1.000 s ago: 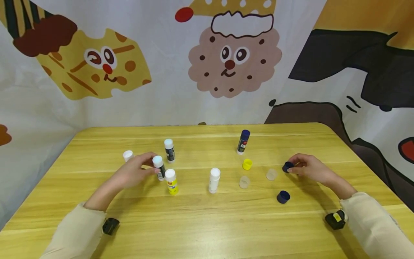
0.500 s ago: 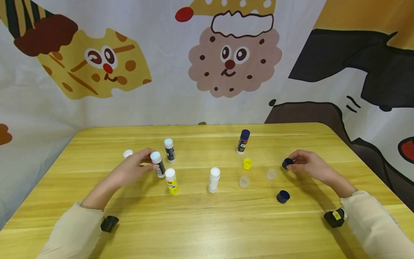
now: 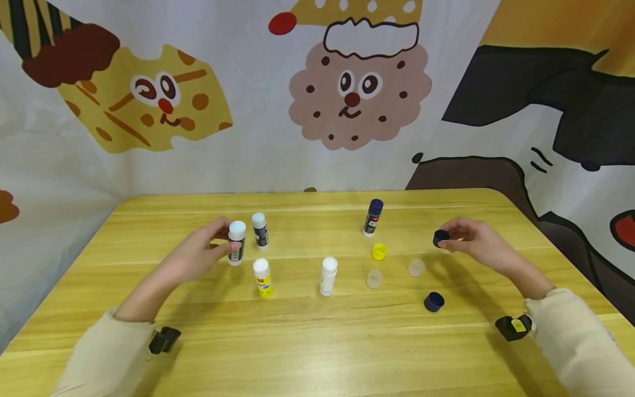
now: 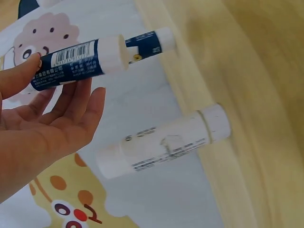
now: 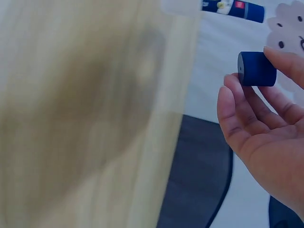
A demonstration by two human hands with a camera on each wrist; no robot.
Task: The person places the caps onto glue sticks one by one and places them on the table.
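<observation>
Between thumb and fingers, my left hand (image 3: pixel 198 251) grips a glue stick (image 3: pixel 236 242) with a navy label and white ends. The left wrist view shows its barcode, with the thumb pressed on the label. A second navy-labelled glue stick (image 3: pixel 260 230) stands just right of it. The yellow glue stick (image 3: pixel 263 279) is nearer me. A white glue stick (image 4: pixel 166 142) shows in the left wrist view; the left hand hides it in the head view. My right hand (image 3: pixel 476 242) pinches a navy cap (image 5: pixel 258 69) over the table's right side.
Mid-table stands another white glue stick (image 3: pixel 328 277). A navy-capped glue stick (image 3: pixel 373 218) is farther back. On the right lie a yellow cap (image 3: pixel 379 252), two pale translucent caps, one pale cap (image 3: pixel 374 279) nearer the middle, and another navy cap (image 3: pixel 434 301). A patterned curtain (image 3: pixel 258 160) hangs behind.
My left hand has lifted the navy-labelled glue stick and moved it slightly left and away from me, now covering the white one behind. My right hand has raised the navy cap a little.
</observation>
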